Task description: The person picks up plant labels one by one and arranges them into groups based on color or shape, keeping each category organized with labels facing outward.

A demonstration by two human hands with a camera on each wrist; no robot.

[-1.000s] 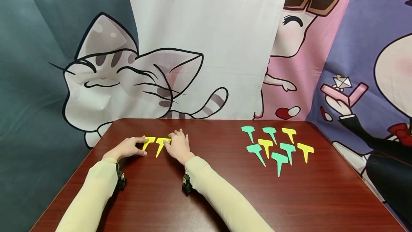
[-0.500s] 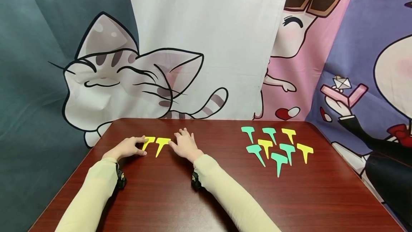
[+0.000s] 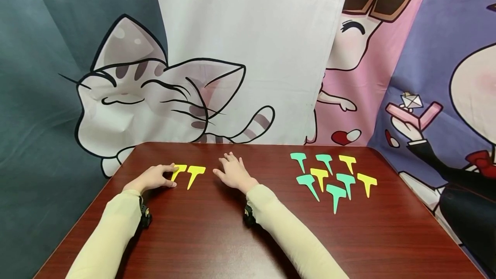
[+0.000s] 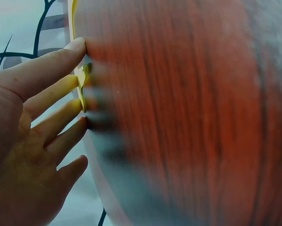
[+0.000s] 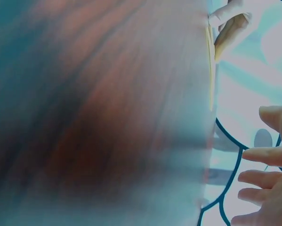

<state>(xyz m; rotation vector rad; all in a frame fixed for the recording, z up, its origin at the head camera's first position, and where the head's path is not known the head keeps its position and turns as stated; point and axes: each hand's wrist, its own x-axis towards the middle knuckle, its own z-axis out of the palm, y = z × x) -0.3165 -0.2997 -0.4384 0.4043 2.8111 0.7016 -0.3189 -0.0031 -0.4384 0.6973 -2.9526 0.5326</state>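
Observation:
Flat yellow T-shaped plant labels lie at the left of the table. My left hand (image 3: 151,178) rests beside the leftmost yellow label (image 3: 178,170). Its fingertips touch that label, with fairly straight fingers and the thumb near the stem's lower end; the hand covers part of it. Just to the right lies a second yellow label (image 3: 195,172), apart from both hands. My right hand (image 3: 235,175) is over the table to the right of this label, fingers spread and holding nothing. In the right wrist view its fingers (image 5: 258,179) are extended.
On the right side of the table several green labels (image 3: 336,191) and 3 yellow labels (image 3: 367,179) lie in loose rows. The dark red wooden table (image 3: 201,236) ends at a printed cloth backdrop (image 3: 248,55). A small camera sits on each wrist.
My right hand has let go of the second yellow label and moved to the right, away from it. The left hand stays in place at the leftmost label.

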